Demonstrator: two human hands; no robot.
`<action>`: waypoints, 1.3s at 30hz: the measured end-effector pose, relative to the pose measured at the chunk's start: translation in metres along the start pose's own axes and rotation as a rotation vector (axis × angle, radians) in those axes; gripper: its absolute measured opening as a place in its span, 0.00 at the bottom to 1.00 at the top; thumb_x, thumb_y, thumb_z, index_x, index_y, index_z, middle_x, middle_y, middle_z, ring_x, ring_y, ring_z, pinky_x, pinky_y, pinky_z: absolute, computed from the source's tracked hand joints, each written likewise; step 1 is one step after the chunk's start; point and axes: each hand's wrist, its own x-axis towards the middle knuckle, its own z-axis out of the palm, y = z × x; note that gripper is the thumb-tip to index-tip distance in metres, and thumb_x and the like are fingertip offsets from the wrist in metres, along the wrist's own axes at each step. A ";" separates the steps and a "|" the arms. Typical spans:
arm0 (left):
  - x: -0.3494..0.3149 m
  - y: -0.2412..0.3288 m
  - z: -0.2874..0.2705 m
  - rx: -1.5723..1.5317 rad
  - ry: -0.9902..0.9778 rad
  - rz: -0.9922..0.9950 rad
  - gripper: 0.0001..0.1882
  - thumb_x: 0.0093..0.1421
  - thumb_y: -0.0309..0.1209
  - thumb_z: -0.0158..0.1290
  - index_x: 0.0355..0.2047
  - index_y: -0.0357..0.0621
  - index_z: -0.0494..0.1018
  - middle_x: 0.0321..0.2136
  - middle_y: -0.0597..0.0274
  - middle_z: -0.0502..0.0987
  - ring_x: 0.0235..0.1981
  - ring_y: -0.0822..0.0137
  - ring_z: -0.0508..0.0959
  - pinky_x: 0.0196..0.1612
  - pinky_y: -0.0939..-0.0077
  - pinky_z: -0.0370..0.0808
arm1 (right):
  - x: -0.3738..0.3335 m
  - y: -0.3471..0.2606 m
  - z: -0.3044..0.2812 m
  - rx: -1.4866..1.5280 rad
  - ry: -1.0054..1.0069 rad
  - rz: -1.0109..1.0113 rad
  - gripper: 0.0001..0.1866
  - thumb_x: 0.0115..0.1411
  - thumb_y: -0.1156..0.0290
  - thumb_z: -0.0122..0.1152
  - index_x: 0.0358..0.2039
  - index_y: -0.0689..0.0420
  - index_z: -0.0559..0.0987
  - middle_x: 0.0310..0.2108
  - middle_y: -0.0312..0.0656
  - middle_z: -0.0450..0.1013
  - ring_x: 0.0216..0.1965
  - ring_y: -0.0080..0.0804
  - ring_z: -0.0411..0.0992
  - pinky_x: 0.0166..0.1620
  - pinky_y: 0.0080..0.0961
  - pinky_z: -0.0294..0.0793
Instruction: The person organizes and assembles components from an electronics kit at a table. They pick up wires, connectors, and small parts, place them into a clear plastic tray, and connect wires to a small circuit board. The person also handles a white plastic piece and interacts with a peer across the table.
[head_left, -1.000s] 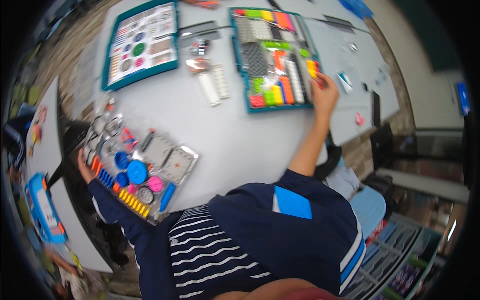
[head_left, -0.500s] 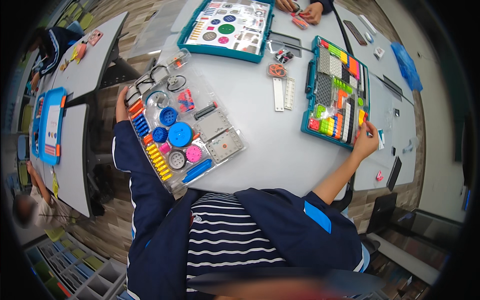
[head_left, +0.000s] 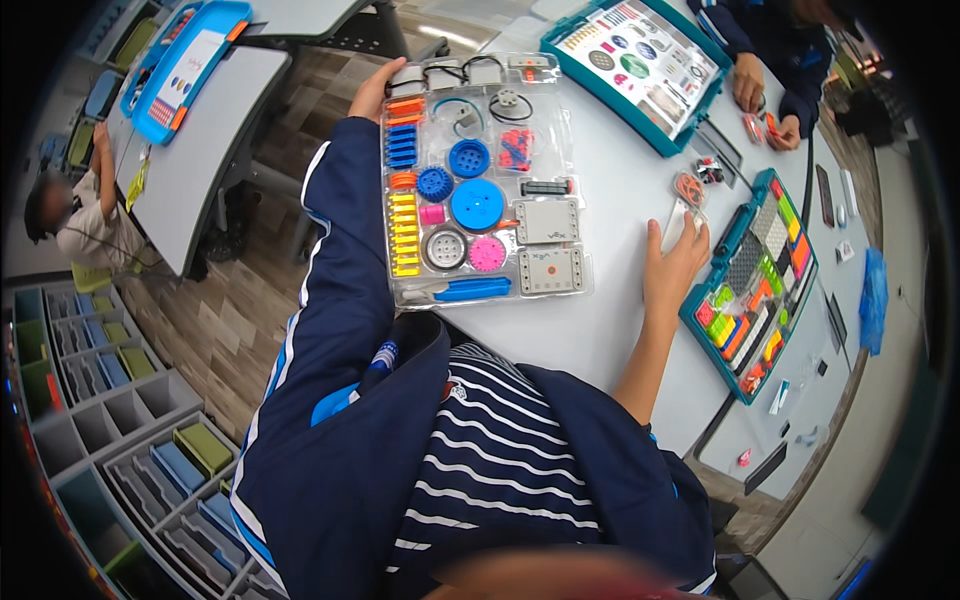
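At the surface's (head_left: 615, 240) near left corner: clear parts tray (head_left: 550, 115), jutting past the left edge; resting or lifted, can't tell. Toward the far edge, teal case (head_left: 668, 147) with printed sheet. Toward the right edge, teal brick box (head_left: 713, 355). Left hand (head_left: 375, 92) holding the tray by its far left corner. Right hand (head_left: 672, 265) between tray and brick box, fingers loosely spread. Blue disc (head_left: 477, 205) mid-tray. White strip (head_left: 679, 215) at right fingertips, contact unclear.

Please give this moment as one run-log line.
Left-hand grip: holds clear plastic tray of colourful parts | Right-hand grip: open, near white flat strip, contact unclear | Right: teal rectangular case
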 end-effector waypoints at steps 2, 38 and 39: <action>-0.002 0.001 0.002 0.017 -0.002 0.000 0.17 0.59 0.39 0.61 0.40 0.38 0.76 0.33 0.56 0.81 0.30 0.66 0.82 0.34 0.69 0.82 | -0.003 0.003 0.006 -0.068 -0.040 0.027 0.29 0.63 0.63 0.60 0.60 0.62 0.67 0.63 0.61 0.57 0.66 0.56 0.54 0.65 0.46 0.56; 0.002 0.004 -0.009 0.326 -0.014 0.263 0.17 0.65 0.40 0.56 0.46 0.38 0.78 0.40 0.60 0.81 0.41 0.71 0.79 0.43 0.76 0.78 | 0.018 -0.142 0.040 0.501 -0.401 -0.421 0.16 0.64 0.63 0.59 0.47 0.59 0.80 0.51 0.50 0.73 0.63 0.47 0.62 0.63 0.40 0.61; 0.001 0.003 -0.009 0.326 -0.014 0.256 0.17 0.65 0.40 0.56 0.46 0.38 0.78 0.41 0.60 0.81 0.42 0.71 0.79 0.43 0.76 0.78 | 0.019 -0.143 0.039 0.503 -0.396 -0.414 0.15 0.64 0.63 0.59 0.47 0.59 0.80 0.51 0.49 0.73 0.62 0.46 0.62 0.62 0.40 0.61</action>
